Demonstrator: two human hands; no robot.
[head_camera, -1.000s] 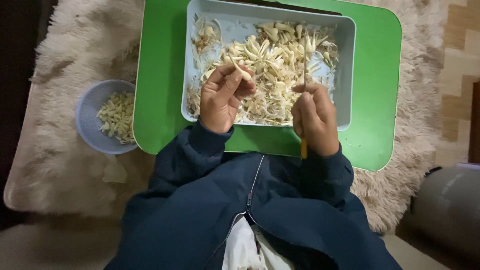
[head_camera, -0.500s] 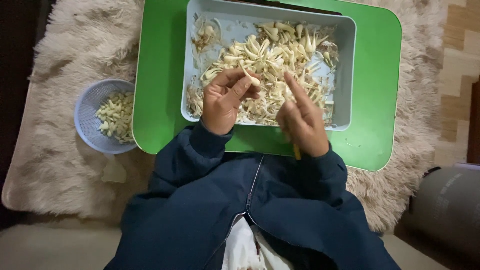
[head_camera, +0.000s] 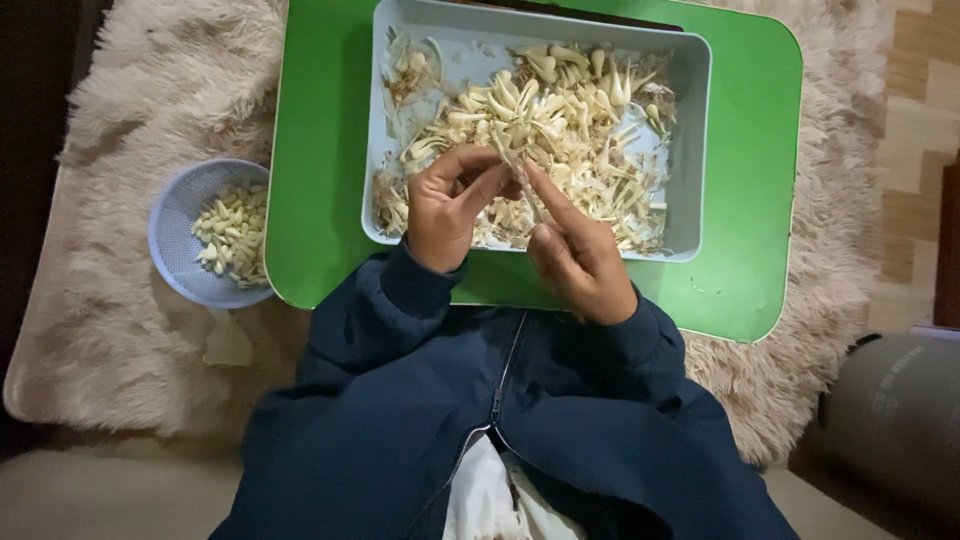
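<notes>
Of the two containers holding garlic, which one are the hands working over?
The rectangular pale blue tray on the green table; both hands hover over it. The round blue basket sits apart on the rug.

I have one view only, from the head camera: it looks almost straight down from close above, taking in the whole green table (head_camera: 320, 200) and my own lap at the bottom edge.
</notes>
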